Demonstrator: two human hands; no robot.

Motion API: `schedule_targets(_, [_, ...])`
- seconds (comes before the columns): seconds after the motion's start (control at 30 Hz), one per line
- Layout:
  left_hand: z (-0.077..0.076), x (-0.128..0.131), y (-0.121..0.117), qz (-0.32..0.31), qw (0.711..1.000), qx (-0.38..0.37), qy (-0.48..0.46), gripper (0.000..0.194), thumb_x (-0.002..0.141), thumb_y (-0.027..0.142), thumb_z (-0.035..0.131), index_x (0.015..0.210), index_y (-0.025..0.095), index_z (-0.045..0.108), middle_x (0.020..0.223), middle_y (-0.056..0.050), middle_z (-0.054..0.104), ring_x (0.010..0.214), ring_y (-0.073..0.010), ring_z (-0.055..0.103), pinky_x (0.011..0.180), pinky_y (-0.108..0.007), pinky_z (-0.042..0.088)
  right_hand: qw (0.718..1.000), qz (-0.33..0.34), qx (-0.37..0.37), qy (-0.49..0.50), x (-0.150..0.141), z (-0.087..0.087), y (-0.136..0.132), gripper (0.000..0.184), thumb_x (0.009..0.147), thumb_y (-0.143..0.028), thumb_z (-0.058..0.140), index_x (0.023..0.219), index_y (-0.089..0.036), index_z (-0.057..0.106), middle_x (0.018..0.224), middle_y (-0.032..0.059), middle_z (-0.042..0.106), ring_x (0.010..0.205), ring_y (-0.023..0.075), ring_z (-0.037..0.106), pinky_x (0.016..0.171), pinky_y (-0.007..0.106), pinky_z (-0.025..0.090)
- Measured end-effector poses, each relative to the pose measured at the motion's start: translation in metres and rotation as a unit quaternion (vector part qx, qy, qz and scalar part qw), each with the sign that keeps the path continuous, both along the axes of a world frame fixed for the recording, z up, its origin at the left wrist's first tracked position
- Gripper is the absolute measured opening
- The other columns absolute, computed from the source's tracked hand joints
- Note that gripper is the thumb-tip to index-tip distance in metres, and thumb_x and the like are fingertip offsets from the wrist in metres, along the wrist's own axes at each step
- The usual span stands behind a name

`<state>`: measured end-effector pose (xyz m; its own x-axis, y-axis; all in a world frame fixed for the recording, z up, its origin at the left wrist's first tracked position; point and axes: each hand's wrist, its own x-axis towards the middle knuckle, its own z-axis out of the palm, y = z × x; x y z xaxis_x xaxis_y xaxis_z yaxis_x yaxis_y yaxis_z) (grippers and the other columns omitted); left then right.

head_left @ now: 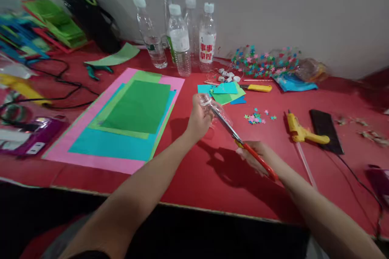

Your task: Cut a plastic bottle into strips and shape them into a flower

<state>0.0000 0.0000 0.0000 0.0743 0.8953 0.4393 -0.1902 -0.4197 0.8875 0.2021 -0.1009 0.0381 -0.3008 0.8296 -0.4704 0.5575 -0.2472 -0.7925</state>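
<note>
**Red-handled scissors at a clear plastic piece**

The left hand pinches the clear plastic piece between its thumb and fingers. The piece is up over the middle of the red table, with its round end at the fingers. The right hand is curled around the red handles of the red-handled scissors. The 2 blades point up and left, right by the plastic. I cannot tell if they bite into it.

Just behind the hands lie small paper bits, blue and green, with a yellow knife beside them. Tiny stars lie in a little heap near the right hand. Farther right is a yellow glue gun, its handle across a flat black thing.

On the left is a stack of colored paper, pink, blue and green, with dark green on top. At the back, 4 clear bottles with white caps stand near the wall.
</note>
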Motion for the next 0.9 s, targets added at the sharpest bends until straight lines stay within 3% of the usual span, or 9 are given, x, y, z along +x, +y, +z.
schedule_targets(0.33, [0.003, 0.002, 0.001, -0.022, 0.992, -0.099, -0.071, 0.037, 0.077, 0.022, 0.067, 0.094, 0.025, 0.034, 0.081, 0.001, 0.069, 0.081, -0.0171, 0.069, 0.075, -0.033, 0.052, 0.999, 0.033, -0.001, 0.034, 0.005, 0.004, 0.004, 0.039, 0.086, -0.058, 0.057, 0.077, -0.020, 0.052, 0.048, -0.0092, 0.041, 0.036, 0.0065, 0.043, 0.038, 0.019, 0.034])
schedule_targets(0.43, [0.005, -0.002, 0.006, 0.041, 0.979, -0.149, -0.132, 0.038, 0.075, 0.023, 0.068, 0.096, 0.025, 0.036, 0.083, 0.001, 0.068, 0.087, -0.0181, 0.069, 0.085, -0.037, 0.050, 0.999, 0.035, -0.014, 0.026, 0.001, 0.008, 0.002, 0.043, 0.083, -0.061, 0.057, 0.075, -0.020, 0.051, 0.048, -0.0084, 0.042, 0.036, 0.0074, 0.042, 0.036, 0.020, 0.033])
schedule_targets(0.53, [0.009, -0.003, 0.006, 0.080, 0.965, -0.188, -0.164, 0.043, 0.069, 0.020, 0.073, 0.097, 0.024, 0.040, 0.088, 0.001, 0.066, 0.089, -0.0180, 0.068, 0.085, -0.037, 0.051, 0.999, -0.025, 0.037, 0.031, -0.003, 0.010, 0.002, 0.046, 0.078, -0.063, 0.061, 0.067, -0.021, 0.046, 0.047, -0.0081, 0.040, 0.036, 0.0070, 0.039, 0.037, 0.021, 0.030])
schedule_targets(0.7, [0.013, 0.008, -0.008, -0.047, 0.961, -0.245, -0.118, 0.046, 0.064, 0.020, 0.077, 0.097, 0.020, 0.044, 0.081, 0.000, 0.066, 0.085, -0.0204, 0.068, 0.080, -0.037, 0.052, 0.969, -0.176, 0.172, -0.005, -0.002, -0.002, 0.011, 0.044, 0.071, -0.062, 0.065, 0.070, -0.021, 0.049, 0.049, -0.0064, 0.042, 0.043, 0.0091, 0.039, 0.043, 0.023, 0.029])
schedule_targets(0.77, [0.011, 0.014, -0.015, -0.080, 0.958, -0.257, -0.097, 0.050, 0.068, 0.020, 0.075, 0.106, 0.020, 0.044, 0.084, -0.003, 0.068, 0.084, -0.0214, 0.069, 0.078, -0.038, 0.053, 0.962, -0.183, 0.202, -0.024, 0.000, -0.008, 0.015, 0.042, 0.072, -0.061, 0.063, 0.071, -0.021, 0.050, 0.052, -0.0051, 0.045, 0.047, 0.0097, 0.039, 0.045, 0.023, 0.030])
schedule_targets(0.9, [0.009, 0.020, -0.026, -0.163, 0.947, -0.262, -0.088, 0.081, 0.070, 0.014, 0.073, 0.136, 0.029, 0.028, 0.097, -0.004, 0.069, 0.091, -0.0234, 0.069, 0.083, -0.042, 0.052, 0.938, -0.144, 0.292, -0.121, -0.002, -0.013, 0.019, 0.037, 0.073, -0.055, 0.055, 0.063, -0.022, 0.041, 0.052, -0.0053, 0.041, 0.050, 0.0087, 0.033, 0.046, 0.022, 0.027])
